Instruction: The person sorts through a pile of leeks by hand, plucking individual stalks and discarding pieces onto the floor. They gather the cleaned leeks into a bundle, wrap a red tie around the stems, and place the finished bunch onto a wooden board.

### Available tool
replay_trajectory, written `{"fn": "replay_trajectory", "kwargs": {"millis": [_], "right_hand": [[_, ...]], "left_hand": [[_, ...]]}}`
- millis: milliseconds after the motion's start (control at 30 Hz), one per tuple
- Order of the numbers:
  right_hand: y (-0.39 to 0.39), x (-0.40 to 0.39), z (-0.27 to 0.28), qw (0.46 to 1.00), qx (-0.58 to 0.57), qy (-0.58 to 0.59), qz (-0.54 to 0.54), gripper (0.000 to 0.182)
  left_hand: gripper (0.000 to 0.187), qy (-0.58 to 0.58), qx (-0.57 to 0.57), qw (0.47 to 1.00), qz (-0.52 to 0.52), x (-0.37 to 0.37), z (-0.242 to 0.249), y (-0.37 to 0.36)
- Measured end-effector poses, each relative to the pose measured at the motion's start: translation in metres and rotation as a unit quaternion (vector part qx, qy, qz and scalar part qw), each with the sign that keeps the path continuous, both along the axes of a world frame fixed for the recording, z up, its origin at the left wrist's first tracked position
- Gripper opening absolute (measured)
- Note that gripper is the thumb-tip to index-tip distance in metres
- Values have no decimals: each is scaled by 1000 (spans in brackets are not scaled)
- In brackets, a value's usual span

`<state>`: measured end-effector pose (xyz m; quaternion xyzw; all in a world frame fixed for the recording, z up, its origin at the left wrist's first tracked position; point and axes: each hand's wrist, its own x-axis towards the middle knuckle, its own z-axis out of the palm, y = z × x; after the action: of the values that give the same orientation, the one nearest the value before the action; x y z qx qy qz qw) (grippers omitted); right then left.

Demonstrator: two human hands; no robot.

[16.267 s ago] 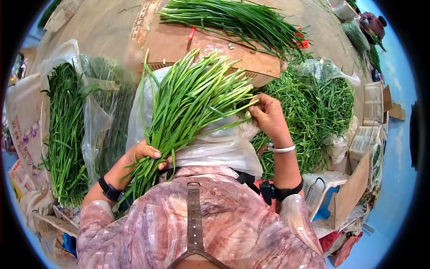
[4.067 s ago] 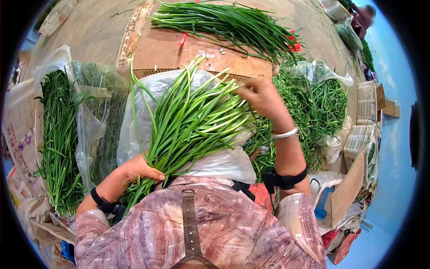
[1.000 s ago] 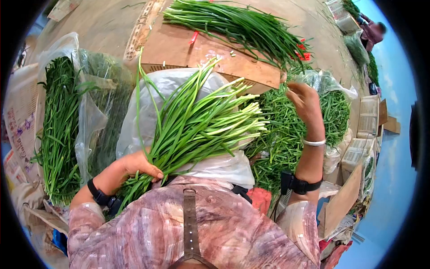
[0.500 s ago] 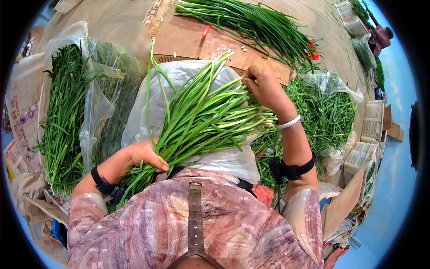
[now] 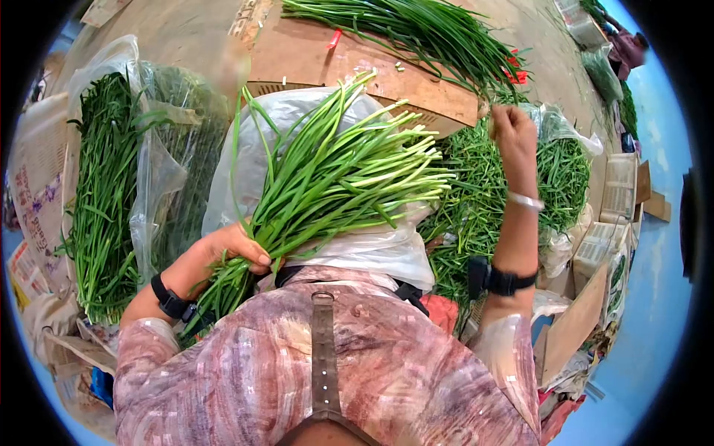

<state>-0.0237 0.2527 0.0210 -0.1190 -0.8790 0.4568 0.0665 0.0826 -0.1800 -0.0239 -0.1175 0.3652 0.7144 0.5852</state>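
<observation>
My left hand [image 5: 239, 249] is wrapped round the leafy end of a bunch of long green stalks [image 5: 327, 175], held over my lap. The pale stem ends fan out toward the upper right, above a whitish plastic sheet [image 5: 387, 253]. My right hand [image 5: 515, 130] is raised to the right of the bunch, apart from it, over a heap of loose green leaves [image 5: 476, 178]. Its fingers are curled closed; anything in them is too small to make out. Beyond the bunch, a pile of green stalks [image 5: 416, 33] lies on a cardboard-topped box [image 5: 297, 63].
At the left stands a crate [image 5: 37, 171] with green stalks [image 5: 108, 193] and clear plastic [image 5: 160, 175]. Boxes [image 5: 617, 193] and a cardboard panel [image 5: 576, 327] are at the right. A person in dark clothing [image 5: 626, 52] is at the far upper right.
My right hand has moved right, away from the stem ends. My left hand still holds the bunch, whose stem ends now show more freely. The view has shifted slightly.
</observation>
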Motion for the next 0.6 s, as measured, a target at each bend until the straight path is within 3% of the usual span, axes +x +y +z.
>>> {"fn": "replay_trajectory", "kwargs": {"millis": [67, 133, 167, 200, 300, 400, 467, 533, 600], "right_hand": [[-19, 38, 12, 986, -78, -63, 130, 21], [-55, 74, 2, 964, -54, -36, 258, 24], [-74, 87, 5, 957, 33, -51, 285, 21], [-90, 95, 6, 941, 120, -64, 309, 20], [-118, 101, -23, 947, 197, -8, 254, 20], [-124, 109, -13, 934, 200, -20, 295, 15], [-119, 116, 0, 913, 16, 14, 407, 9], [-99, 118, 35, 853, -107, -130, 495, 11], [-63, 118, 35, 839, -183, -119, 499, 10]], "left_hand": [[52, -18, -4, 1000, 23, 1, 10, 4], [51, -22, 45, 999, 10, 1, -3, -2], [55, -22, 55, 998, -3, 2, -11, -5], [55, -20, 55, 998, -7, 2, -7, -3], [58, -21, 16, 1000, -5, 2, 13, 4], [61, -16, 23, 999, 20, 4, 22, 9], [62, -15, 19, 999, 29, 5, 24, 12], [63, 1, 2, 1000, 19, 6, 20, 11], [63, 3, 17, 1000, 24, 6, 16, 12]]}}
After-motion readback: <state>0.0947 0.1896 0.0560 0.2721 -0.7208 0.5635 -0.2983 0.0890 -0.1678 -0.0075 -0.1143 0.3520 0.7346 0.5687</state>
